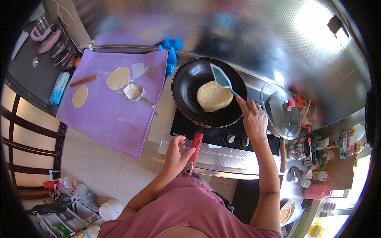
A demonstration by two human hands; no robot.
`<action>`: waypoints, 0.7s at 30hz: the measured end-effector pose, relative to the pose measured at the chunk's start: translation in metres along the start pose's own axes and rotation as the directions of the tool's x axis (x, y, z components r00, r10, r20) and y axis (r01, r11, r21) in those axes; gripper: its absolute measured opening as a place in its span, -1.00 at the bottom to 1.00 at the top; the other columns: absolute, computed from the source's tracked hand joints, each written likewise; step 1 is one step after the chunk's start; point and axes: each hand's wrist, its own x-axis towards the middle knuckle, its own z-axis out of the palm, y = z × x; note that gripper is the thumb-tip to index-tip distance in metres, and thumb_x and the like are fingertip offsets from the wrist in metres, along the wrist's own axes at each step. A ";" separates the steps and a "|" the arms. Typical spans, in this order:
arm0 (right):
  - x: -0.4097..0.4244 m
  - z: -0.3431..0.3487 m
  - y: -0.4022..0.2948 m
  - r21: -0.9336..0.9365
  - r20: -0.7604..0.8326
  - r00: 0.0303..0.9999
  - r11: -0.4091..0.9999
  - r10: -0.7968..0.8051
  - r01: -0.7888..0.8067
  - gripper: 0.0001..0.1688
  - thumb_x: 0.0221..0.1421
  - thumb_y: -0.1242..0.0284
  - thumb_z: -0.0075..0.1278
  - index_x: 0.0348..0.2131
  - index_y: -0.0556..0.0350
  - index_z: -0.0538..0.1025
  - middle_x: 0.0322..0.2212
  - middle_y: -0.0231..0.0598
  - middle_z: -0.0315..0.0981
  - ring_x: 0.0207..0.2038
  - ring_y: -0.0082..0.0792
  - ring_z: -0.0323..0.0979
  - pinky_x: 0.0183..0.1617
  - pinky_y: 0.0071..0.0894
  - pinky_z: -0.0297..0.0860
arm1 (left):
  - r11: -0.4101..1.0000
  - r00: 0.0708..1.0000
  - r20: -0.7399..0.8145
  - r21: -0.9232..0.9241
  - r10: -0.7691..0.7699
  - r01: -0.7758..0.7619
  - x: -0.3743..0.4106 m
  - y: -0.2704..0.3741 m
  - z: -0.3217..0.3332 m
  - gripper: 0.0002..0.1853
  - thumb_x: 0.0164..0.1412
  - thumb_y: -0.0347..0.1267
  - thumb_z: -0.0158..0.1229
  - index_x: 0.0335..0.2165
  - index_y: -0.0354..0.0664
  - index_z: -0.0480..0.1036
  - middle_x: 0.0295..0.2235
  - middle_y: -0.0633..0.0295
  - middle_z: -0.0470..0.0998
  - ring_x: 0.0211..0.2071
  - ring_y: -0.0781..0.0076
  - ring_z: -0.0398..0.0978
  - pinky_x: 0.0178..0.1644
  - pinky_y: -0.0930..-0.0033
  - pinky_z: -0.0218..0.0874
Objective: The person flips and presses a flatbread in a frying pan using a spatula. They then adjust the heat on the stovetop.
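My right hand (254, 119) grips a spatula with a blue-grey blade (221, 76), held over the far right part of a black frying pan (184, 86). The blade overlaps the upper right edge of a puffed round flatbread (212, 96) in the pan; whether it touches the bread I cannot tell. Beside the pan's red handle (195, 153) is my left hand (178, 156), fingers apart and thumb against or just over the handle. On a purple mat (119, 128) lie two flat dough rounds (118, 78) (79, 96), a wooden rolling pin (83, 81), a white scraper (138, 70) and a cup of flour (132, 91).
A glass lid (279, 119) with a red knob leans right of the pan, near a wooden handle (282, 154). The pan sits on a black gas stove (218, 138). A blue stand (171, 61) is behind the mat's right corner. Metal pot (297, 148) and bottles line the right counter.
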 end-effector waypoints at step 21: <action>0.021 0.000 -0.002 0.264 0.353 0.924 0.932 0.147 -0.249 -0.71 0.13 0.45 -0.10 -0.16 -0.14 0.55 -0.48 -0.01 0.52 -0.39 -0.05 0.51 -0.34 -0.07 0.39 | 1.000 0.999 0.049 0.002 0.018 -0.019 -0.002 -0.008 0.002 -0.46 -0.02 -0.28 0.34 -0.13 -0.25 0.28 -0.34 0.17 0.38 -0.31 0.37 0.37 -0.23 0.35 0.26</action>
